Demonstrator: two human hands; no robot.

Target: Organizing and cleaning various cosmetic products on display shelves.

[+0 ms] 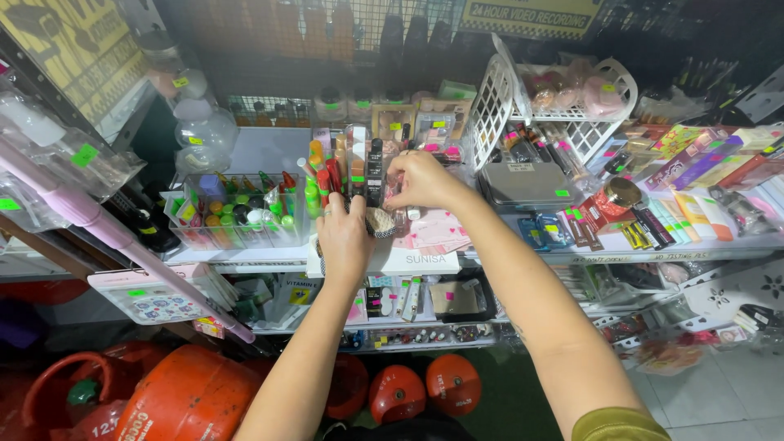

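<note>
My left hand [344, 238] grips the edge of a small woven basket [380, 222] that stands on a white shelf [269, 147] and holds upright cosmetic tubes [353, 163]. Just right of it, my right hand [420, 180] reaches into the same cluster, fingers pinched around a slim dark tube [375, 171] among the other tubes. Pink flat packets [437, 230] lie under my right wrist. What the fingertips hold is partly hidden by the tubes.
A clear box of small coloured bottles [237, 214] sits to the left. A white wire basket [563, 102] and boxed cosmetics [694, 163] fill the right. Orange gas cylinders [192, 396] stand on the floor below. A pink pole [122, 241] slants at left.
</note>
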